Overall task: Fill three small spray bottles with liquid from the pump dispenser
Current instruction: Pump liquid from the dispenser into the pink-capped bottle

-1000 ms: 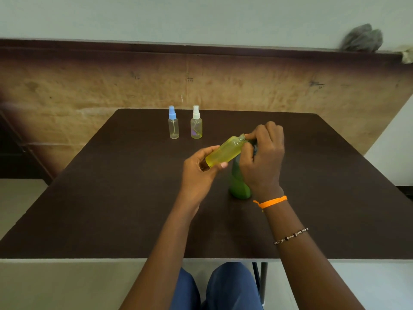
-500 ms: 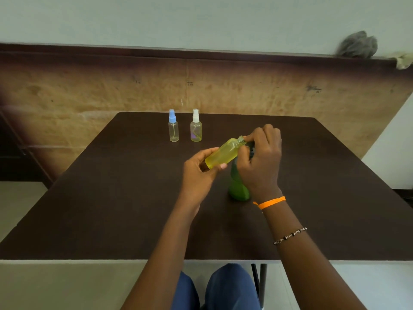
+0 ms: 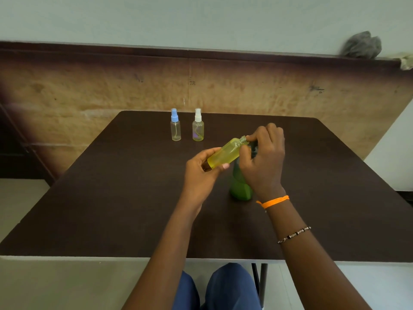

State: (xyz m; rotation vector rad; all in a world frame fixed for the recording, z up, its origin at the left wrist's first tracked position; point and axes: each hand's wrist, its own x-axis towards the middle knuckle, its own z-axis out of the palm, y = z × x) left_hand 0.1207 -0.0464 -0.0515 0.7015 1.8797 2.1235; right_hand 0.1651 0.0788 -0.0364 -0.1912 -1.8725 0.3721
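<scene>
Almost nothing has changed since a second ago: the left hand (image 3: 202,173) still grips the tilted yellow bottle (image 3: 226,153), its open neck at the pump dispenser (image 3: 240,186), at the bench (image 3: 111,209) centre. The right hand (image 3: 262,157) curls over the pump head. Filling probably continues; two capped bottles (image 3: 186,127) wait at 12 o'clock.

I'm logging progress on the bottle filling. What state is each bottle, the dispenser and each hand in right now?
Yellow bottle: uncapped, tilted, neck at the dispenser's top.
Blue-capped bottle: upright, capped, looks nearly empty.
White-capped bottle: upright, capped, fill level unclear.
Green pump dispenser: upright on table, top hidden by hand.
Left hand: grips the yellow bottle's base.
Right hand: curled over the dispenser's top.
</scene>
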